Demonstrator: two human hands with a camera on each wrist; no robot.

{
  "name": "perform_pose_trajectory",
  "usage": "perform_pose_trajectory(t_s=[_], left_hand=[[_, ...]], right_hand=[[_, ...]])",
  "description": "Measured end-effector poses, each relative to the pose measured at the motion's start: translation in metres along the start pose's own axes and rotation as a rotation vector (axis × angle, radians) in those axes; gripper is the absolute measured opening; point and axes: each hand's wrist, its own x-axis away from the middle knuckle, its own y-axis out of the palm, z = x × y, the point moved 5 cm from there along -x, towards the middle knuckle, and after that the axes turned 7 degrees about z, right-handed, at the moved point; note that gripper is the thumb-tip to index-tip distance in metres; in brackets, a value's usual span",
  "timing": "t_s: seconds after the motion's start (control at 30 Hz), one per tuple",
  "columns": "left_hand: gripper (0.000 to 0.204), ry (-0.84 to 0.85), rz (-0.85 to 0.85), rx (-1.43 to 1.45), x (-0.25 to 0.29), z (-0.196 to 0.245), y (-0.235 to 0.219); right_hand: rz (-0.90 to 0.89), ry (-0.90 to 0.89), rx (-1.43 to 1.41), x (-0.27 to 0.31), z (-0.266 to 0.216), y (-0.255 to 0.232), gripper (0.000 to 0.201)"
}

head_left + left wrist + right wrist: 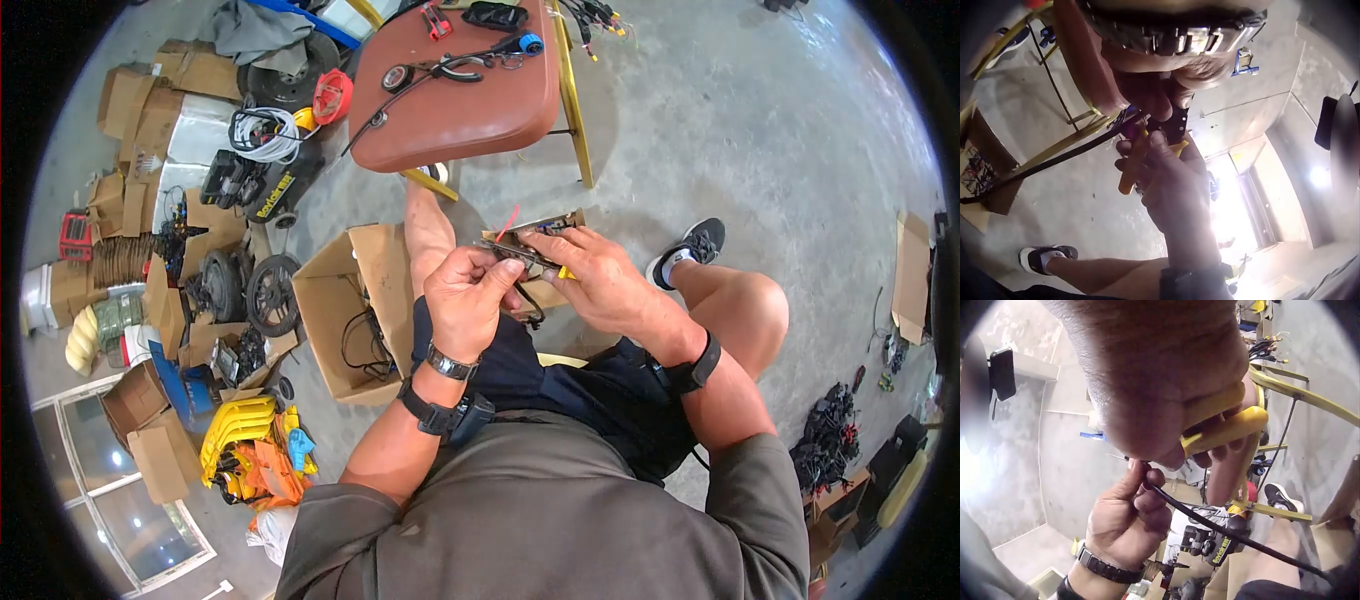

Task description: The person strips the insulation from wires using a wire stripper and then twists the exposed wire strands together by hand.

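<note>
Below the red tabletop, over the lap, left hand pinched a black cable end; right hand fingers gripped yellow-handled pliers. Best done with the cable steady and the squeeze light, judging by the grip.

A thin black cable, pinched at its upper end between the fingertips of the left hand, slants down toward the lap, its tip meeting the yellow-handled tool gripped in the right hand just above, both held over the knees.
</note>
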Motion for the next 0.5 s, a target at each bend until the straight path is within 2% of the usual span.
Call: perform_pose_trajectory(t_s=[0.17, 0.5], left_hand=[[0.011, 0.047, 0.028, -0.102, 0.0017, 0.0041, 0.0011], [0.011, 0.014, -0.013, -0.052, -0.0003, 0.0005, 0.0037]], right_hand=[[0.062, -0.040, 0.029, 0.0028, -0.0021, -0.0007, 0.046], [0.100, -0.041, 0.091, 0.0018, -0.0055, -0.0060, 0.048]])
